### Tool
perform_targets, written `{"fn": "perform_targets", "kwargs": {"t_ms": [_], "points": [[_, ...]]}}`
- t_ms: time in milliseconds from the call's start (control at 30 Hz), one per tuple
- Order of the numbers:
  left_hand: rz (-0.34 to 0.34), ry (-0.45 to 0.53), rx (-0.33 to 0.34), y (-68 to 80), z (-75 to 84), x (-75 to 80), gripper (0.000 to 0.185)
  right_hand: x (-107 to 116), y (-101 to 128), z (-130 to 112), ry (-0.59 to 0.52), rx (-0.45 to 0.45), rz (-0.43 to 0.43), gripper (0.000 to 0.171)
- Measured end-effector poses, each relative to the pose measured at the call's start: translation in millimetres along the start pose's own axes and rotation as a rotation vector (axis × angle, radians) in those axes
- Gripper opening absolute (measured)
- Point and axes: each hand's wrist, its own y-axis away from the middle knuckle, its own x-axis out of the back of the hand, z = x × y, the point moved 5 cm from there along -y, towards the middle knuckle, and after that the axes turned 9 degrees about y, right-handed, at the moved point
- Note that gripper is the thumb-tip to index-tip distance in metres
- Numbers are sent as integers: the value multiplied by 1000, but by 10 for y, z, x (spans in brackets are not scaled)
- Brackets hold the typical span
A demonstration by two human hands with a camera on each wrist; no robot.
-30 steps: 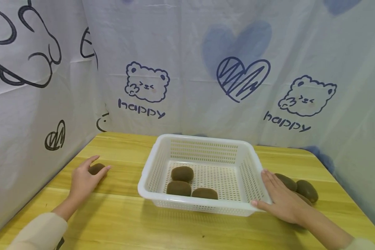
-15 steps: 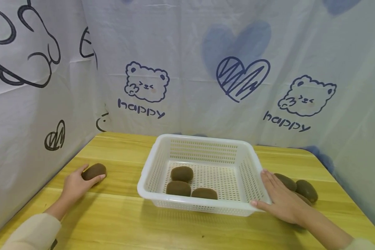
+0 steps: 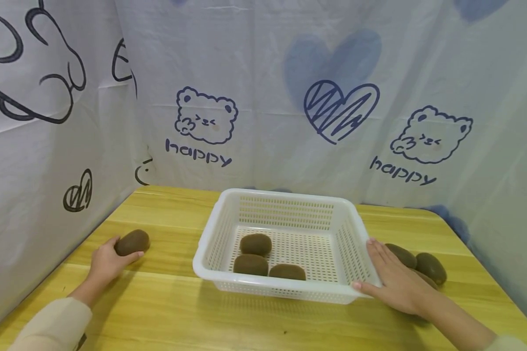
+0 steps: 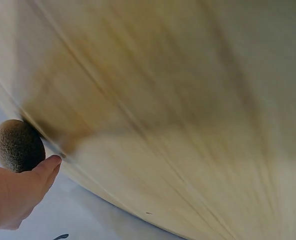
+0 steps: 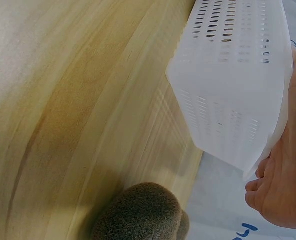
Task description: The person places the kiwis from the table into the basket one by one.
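While the left hand (image 3: 106, 262) sits out by the table's (image 3: 167, 312) left edge, its fingers curl round a brown kiwi (image 3: 132, 242), thumb on the near side, and the fruit sits low over the wood — whether it touches, I cannot tell. Over in the left wrist view the same kiwi (image 4: 20, 145) shows fuzzy against the palm, pinched at its end. Middle of the table, the white basket (image 3: 211, 234) stands square with three kiwis in the basket (image 3: 255, 243) lying on its perforated floor, bunched toward the near left corner. The right hand (image 3: 397, 282) lies flat against the basket's right wall, fingers straight and together, thumb along the near right corner, gripping nothing. Just behind that hand, toward the table's right edge, a cluster of loose kiwis (image 3: 430, 267) rests on the wood, partly hidden. Printed cloth (image 3: 263, 97) with bears and hearts hangs behind the far and left edges.
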Motion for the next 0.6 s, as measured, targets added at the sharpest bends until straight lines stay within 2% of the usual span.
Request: {"fn": "perform_targets", "kwargs": {"t_ms": [600], "points": [[54,35,39,-17,-14,-1,70,-3,-4,2,9,2,4,97]]}}
